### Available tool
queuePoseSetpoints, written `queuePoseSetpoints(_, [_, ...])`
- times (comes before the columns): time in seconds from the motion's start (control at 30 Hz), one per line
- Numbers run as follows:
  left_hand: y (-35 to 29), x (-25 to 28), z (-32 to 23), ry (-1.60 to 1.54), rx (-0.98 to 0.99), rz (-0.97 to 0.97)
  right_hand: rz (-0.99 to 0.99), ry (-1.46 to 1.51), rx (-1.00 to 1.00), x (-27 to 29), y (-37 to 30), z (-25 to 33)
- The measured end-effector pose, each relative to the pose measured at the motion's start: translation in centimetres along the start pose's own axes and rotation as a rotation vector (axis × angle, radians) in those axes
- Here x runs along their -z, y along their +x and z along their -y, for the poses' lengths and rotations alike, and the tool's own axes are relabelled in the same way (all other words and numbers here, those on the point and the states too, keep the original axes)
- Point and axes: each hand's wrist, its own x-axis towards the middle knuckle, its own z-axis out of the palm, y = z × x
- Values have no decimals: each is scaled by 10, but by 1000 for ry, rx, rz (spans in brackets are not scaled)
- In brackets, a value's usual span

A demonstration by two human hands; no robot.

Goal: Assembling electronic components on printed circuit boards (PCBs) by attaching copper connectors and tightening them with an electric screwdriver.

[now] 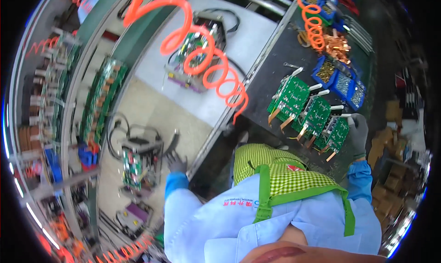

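My left hand [176,163], in a grey glove, is over the pale conveyor surface with its fingers apart. Just left of it stands a device with a green circuit board [132,168], a dark frame and black cables. On the dark bench at my right, my gloved right hand [357,135] closes on the outer edge of a green circuit board [338,133] with copper strips and a white bar; its fingertips are partly hidden. Two similar boards, a middle circuit board [317,116] and a farther circuit board [293,96], stand beside it in a row.
An orange coiled hose [197,63] hangs over another device [195,51] on a white sheet. Blue bins of screws [325,72] and copper pieces [337,47] stand at the bench's far right. A rack of boards [103,97] lies left; cardboard boxes [390,189] are at right.
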Motion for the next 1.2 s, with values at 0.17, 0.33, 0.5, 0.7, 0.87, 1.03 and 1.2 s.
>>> queuePoseSetpoints(0.17, [10,4,-14,-21,-12,62,30,43,-74,-23,-2,12])
queuePoseSetpoints(0.33, [29,14,-58,-25,-23,20,122,67,-11,-40,14,36])
queuePoseSetpoints(0.5, [57,40,-126,-102,12,95,87,17,91,-43,20,45])
queuePoseSetpoints(0.7, [98,79,-226,-187,-8,246,139,14,-26,-31,3,46])
queuePoseSetpoints(0.87, [133,75,-259,-477,-667,219,132,34,90,-28,4,44])
queuePoseSetpoints(1.03, [112,167,-264,76,-746,276,250,-1,21,-5,14,19])
queuePoseSetpoints(1.2, [107,125,-266,-529,-626,490,234,-45,122,4,63,-13])
